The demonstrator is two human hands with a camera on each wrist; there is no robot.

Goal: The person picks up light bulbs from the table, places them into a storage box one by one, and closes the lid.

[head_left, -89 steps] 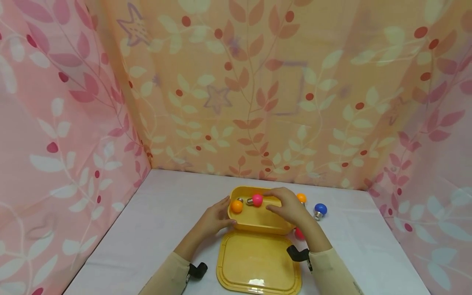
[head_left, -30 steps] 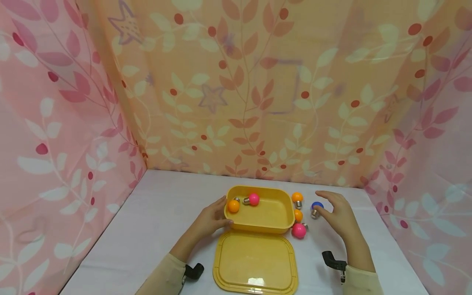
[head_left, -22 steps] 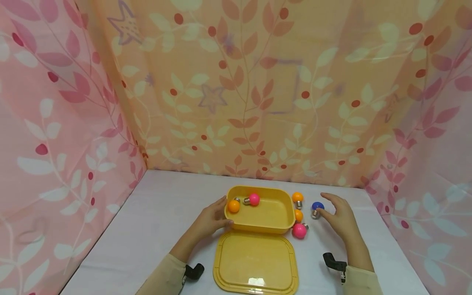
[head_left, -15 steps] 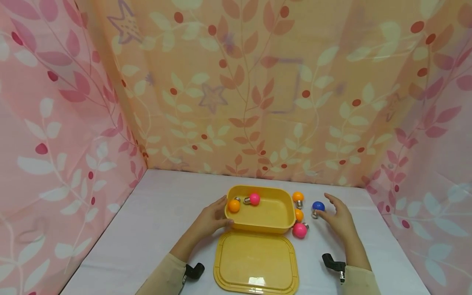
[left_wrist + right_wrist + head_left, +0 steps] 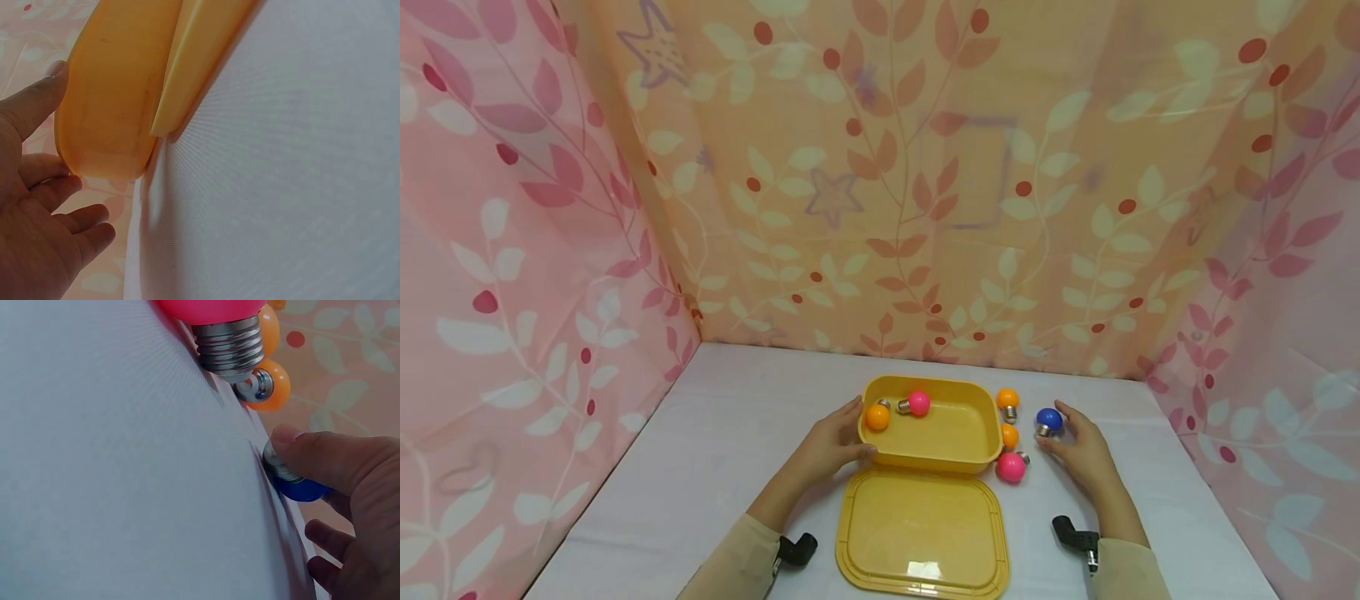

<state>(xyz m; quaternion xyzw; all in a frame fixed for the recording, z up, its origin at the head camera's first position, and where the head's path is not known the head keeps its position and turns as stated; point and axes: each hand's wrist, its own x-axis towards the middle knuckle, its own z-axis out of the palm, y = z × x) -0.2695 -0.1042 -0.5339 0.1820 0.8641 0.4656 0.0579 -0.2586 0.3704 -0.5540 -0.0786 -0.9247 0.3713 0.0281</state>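
At the left end of the yellow plastic box, my left hand holds it, thumb at the near corner and index finger farther along the end. The other fingers are apart from it in the left wrist view. Inside lie an orange light bulb and a pink light bulb. My right hand pinches a blue light bulb on the table, the thumb over its metal screw base in the right wrist view; the index finger is partly hidden behind the bulb.
Two orange bulbs and a pink bulb lie along the box's right side. In front of the box, the yellow lid lies flat on the white tablecloth. Patterned cloth walls stand behind and at both sides.
My right hand has gone from over the box to the blue bulb at right, its thumb and index finger closing in on it. My left hand keeps its place on the box.
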